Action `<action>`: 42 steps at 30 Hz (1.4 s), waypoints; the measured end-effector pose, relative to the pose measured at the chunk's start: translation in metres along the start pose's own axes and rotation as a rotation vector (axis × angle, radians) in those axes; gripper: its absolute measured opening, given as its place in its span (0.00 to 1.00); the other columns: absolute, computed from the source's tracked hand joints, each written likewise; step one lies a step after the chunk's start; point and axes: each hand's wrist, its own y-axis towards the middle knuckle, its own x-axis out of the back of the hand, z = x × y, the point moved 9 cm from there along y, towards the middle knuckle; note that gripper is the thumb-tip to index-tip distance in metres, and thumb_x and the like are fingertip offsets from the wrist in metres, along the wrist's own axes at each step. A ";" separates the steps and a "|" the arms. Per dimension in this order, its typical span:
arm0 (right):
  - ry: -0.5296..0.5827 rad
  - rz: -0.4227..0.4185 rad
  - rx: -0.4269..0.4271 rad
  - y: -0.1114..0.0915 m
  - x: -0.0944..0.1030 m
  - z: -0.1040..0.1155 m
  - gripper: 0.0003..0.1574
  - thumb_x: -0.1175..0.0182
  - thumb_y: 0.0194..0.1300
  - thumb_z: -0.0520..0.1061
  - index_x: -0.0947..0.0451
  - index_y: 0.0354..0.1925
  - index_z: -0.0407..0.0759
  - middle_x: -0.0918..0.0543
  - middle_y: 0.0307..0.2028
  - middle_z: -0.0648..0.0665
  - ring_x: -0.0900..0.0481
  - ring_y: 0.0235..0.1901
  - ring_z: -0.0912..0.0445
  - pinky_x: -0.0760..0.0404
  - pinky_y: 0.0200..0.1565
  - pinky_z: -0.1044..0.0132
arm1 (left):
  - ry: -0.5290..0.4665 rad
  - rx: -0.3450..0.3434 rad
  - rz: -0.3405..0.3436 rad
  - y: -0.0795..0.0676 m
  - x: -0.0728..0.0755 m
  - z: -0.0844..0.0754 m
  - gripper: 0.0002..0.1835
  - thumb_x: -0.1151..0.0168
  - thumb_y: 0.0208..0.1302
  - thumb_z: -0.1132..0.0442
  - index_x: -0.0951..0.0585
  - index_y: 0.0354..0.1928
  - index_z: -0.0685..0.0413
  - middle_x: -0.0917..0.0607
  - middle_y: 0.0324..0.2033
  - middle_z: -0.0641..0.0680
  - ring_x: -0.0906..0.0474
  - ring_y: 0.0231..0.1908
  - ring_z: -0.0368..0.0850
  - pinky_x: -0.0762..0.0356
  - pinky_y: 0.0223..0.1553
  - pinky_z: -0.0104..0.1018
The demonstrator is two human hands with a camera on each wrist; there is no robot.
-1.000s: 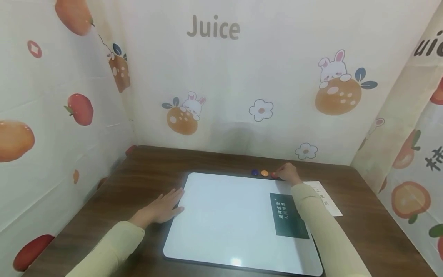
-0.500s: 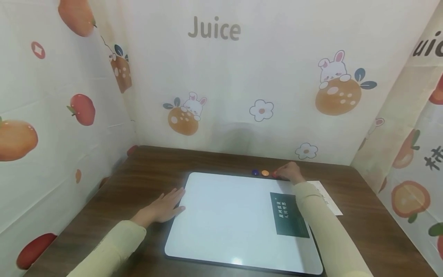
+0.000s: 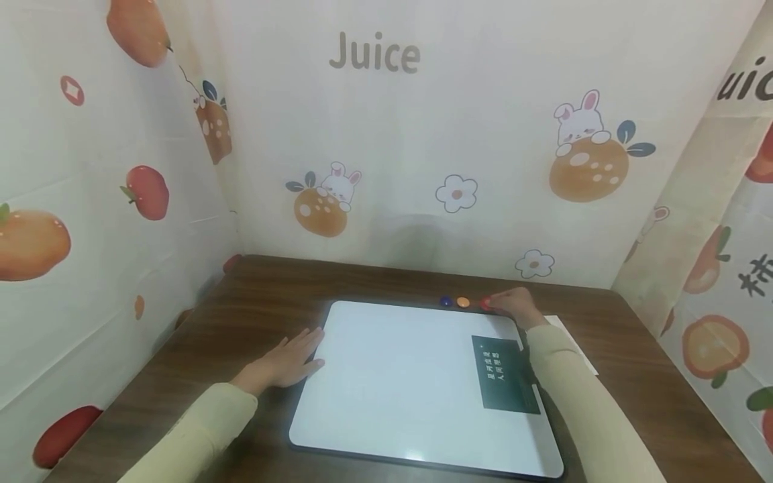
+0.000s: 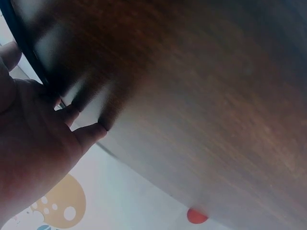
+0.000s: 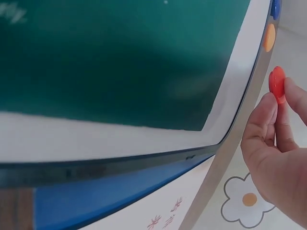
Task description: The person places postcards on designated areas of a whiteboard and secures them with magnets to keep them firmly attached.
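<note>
A white board (image 3: 386, 382) lies on the dark wooden table. At its left edge my left hand (image 3: 282, 362) rests with fingers straight, their tips touching the rim. Beyond the far right corner, my right hand (image 3: 518, 306) pinches a round red magnet (image 5: 278, 84) between thumb and fingers. In the right wrist view the magnet is tilted on its side in the fingertips. An orange magnet (image 3: 463, 302) and a dark blue magnet (image 3: 446, 302) lie in a row to its left, behind the board. A dark green card (image 3: 504, 379) with white characters lies on the board's right part.
A white sheet of paper (image 3: 576, 345) with writing lies right of the board, partly covered by the right sleeve (image 3: 580, 396). Curtains (image 3: 392, 134) printed with fruit and rabbits enclose the table (image 3: 253, 295) at the back and both sides.
The right hand has drawn the red magnet a little to the right, widening the gap to the orange one. The left hand holds its place on the board's edge.
</note>
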 end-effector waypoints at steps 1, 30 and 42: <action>0.003 0.007 0.003 -0.003 0.000 0.000 0.26 0.39 0.64 0.46 0.25 0.54 0.29 0.20 0.49 0.32 0.23 0.50 0.40 0.26 0.54 0.46 | -0.002 0.002 -0.003 0.001 -0.001 0.001 0.36 0.53 0.72 0.48 0.48 0.74 0.59 0.49 0.73 0.59 0.59 0.72 0.60 0.60 0.66 0.65; -0.069 0.083 -0.012 -0.054 -0.005 -0.009 0.31 0.38 0.64 0.55 0.25 0.57 0.35 0.25 0.56 0.33 0.28 0.54 0.39 0.27 0.53 0.41 | -0.033 0.001 0.005 -0.006 0.005 -0.010 0.36 0.52 0.72 0.49 0.47 0.73 0.62 0.48 0.72 0.63 0.59 0.71 0.63 0.61 0.65 0.66; -0.133 0.065 0.014 -0.065 -0.003 -0.014 0.27 0.36 0.62 0.57 0.19 0.50 0.38 0.17 0.44 0.41 0.22 0.45 0.44 0.24 0.48 0.41 | -0.039 -0.020 -0.013 -0.008 0.009 -0.013 0.36 0.51 0.72 0.50 0.47 0.72 0.64 0.48 0.72 0.64 0.58 0.71 0.65 0.61 0.64 0.67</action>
